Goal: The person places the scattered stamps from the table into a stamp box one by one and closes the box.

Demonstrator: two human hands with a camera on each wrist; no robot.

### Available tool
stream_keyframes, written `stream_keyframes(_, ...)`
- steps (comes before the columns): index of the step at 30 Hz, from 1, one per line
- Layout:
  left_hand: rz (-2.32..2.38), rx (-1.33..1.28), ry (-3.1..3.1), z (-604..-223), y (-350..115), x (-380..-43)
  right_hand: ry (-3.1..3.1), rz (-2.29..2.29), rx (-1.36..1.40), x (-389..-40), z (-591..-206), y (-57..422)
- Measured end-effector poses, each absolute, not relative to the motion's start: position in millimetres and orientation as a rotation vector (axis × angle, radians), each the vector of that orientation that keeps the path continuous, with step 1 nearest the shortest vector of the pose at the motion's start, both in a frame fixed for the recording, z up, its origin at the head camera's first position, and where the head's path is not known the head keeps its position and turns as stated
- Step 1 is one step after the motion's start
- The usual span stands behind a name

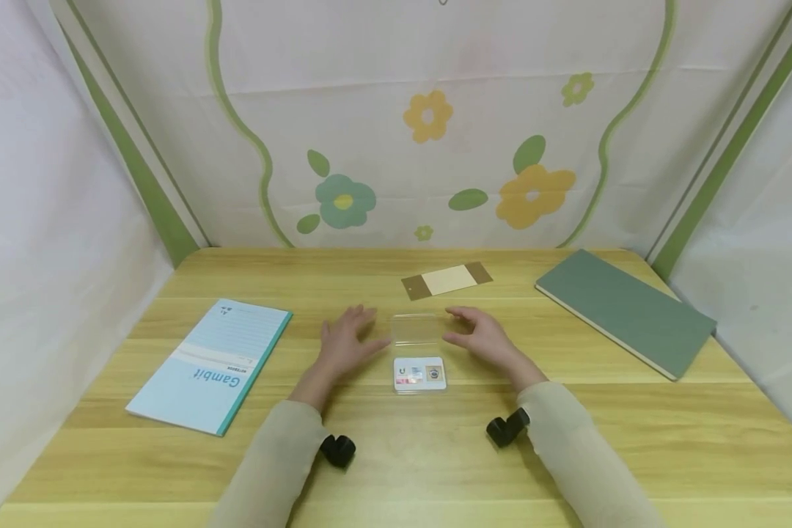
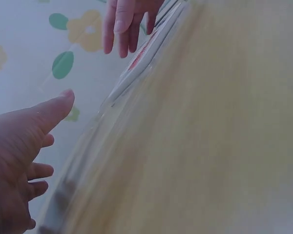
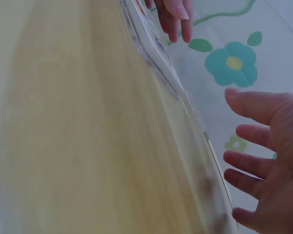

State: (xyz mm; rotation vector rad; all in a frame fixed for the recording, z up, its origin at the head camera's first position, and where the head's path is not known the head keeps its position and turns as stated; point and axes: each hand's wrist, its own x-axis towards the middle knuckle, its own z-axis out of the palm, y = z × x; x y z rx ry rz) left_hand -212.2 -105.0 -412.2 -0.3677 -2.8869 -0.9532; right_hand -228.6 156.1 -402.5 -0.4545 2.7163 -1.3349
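Note:
A small clear plastic case lies unfolded on the table between the two hands. Its transparent lid [image 1: 415, 328] is on the far side. The near half holds a white block [image 1: 420, 373] printed with small coloured pictures, seen edge-on in the left wrist view. My left hand [image 1: 348, 341] is at the left of the lid, thumb reaching toward its edge and fingers spread. On the other side, my right hand [image 1: 480, 336] has its thumb and fingers parted, pointing at the lid's right edge. Neither hand holds anything.
A light blue notebook [image 1: 211, 367] lies at the left. To the right is a dark green hardcover book [image 1: 623, 312]. Behind the case rests a brown and cream card strip [image 1: 447, 281]. A flowered curtain [image 1: 383, 88] closes off the table's back edge.

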Motion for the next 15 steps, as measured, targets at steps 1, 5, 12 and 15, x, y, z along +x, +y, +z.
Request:
stream_keyframes(1,-0.963,-0.359,-2.886,-414,-104,-215,2.726,-1.305,-0.475,-232,-404,156)
stream_keyframes(5,-0.989,-0.377,-2.865,-420,-99,-223,2.800,-1.137,-0.530,-241,-413,153)
stream_keyframes(12,-0.807,-0.421,-2.918,-427,-93,-227,2.929,-0.863,-0.580,-243,-420,147)
stream_keyframes(15,-0.710,-0.427,-2.937,-428,-91,-227,2.977,-0.768,-0.579,-242,-421,145)
